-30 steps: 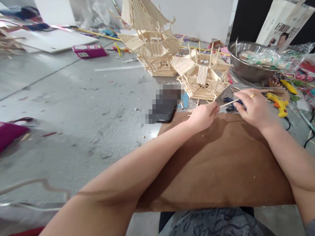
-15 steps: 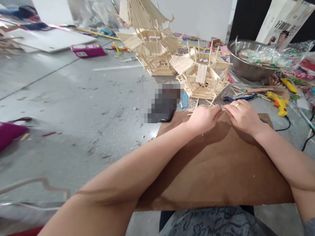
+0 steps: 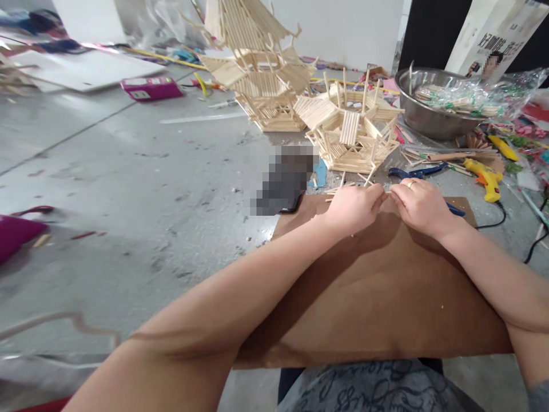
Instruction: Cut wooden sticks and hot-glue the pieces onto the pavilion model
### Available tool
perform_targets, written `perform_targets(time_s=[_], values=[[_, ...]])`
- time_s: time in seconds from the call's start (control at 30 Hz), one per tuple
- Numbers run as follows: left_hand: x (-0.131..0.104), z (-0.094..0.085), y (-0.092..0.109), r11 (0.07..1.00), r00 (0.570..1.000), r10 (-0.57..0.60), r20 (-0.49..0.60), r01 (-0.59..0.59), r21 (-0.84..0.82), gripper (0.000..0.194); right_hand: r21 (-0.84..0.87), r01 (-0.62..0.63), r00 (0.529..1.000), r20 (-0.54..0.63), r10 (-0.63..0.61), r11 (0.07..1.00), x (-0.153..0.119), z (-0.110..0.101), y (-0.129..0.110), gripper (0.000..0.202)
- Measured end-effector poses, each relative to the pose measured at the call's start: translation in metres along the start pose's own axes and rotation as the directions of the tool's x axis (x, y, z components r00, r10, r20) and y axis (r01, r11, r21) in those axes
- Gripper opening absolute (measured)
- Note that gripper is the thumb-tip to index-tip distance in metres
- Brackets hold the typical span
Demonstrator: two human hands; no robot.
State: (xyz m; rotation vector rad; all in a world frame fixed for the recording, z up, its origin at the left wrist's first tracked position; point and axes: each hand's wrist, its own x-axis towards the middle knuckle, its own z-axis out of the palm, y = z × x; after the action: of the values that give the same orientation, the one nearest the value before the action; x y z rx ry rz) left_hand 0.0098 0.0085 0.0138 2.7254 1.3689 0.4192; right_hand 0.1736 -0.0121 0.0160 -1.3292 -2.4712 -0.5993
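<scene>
My left hand point(image 3: 359, 207) and my right hand point(image 3: 418, 205) are pinched closed, close together, above the far edge of a brown board point(image 3: 364, 309). Between their fingertips a bit of a thin, pale stick point(image 3: 388, 193) shows; most of it is hidden by the fingers. Just beyond the hands stands a low six-sided frame of wooden sticks point(image 3: 351, 133). A taller stick tower with a sloping roof point(image 3: 261, 74) is behind it on the left. Loose sticks point(image 3: 342, 186) lie beside my left hand.
A dark phone point(image 3: 285, 186) lies left of the board. Blue-handled pliers point(image 3: 418, 171), a yellow glue gun point(image 3: 486, 178) with its cord, and a metal bowl point(image 3: 444, 117) of bundled sticks are at the right. A purple box point(image 3: 152, 88) is at the far left.
My right hand has shifted slightly down and left, and more of a blue handle shows beside it. My left hand has hardly moved.
</scene>
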Motion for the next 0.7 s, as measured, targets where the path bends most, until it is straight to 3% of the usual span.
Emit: perform_targets(time_s=[0.2,0.3,0.47,0.6,0.7], values=[[0.001,-0.002,-0.001,0.997,0.999,-0.016,-0.035,0.013,-0.082,0.036,0.061,-0.038,0.999,-0.001,0.038,0.997,0.0,0.0,0.0,0.03],[0.003,-0.005,-0.01,0.976,0.992,0.122,-0.015,-0.122,-0.178,0.033,0.133,0.034,0.999,0.015,-0.036,0.99,-0.002,-0.002,0.004,0.031],[0.006,-0.01,-0.02,0.86,0.945,0.328,0.007,-0.296,-0.415,0.029,0.364,0.127,0.989,0.023,-0.145,0.923,-0.001,-0.008,0.012,0.03],[0.012,-0.013,-0.026,0.826,0.954,0.3,0.02,-0.249,-0.506,0.029,0.469,0.045,0.996,0.048,-0.076,0.882,0.001,-0.005,0.018,0.028],[0.017,-0.018,-0.035,0.861,0.969,0.207,0.132,-0.117,-0.495,0.026,0.409,-0.112,0.987,0.153,0.053,0.906,0.0,0.004,0.023,0.028]])
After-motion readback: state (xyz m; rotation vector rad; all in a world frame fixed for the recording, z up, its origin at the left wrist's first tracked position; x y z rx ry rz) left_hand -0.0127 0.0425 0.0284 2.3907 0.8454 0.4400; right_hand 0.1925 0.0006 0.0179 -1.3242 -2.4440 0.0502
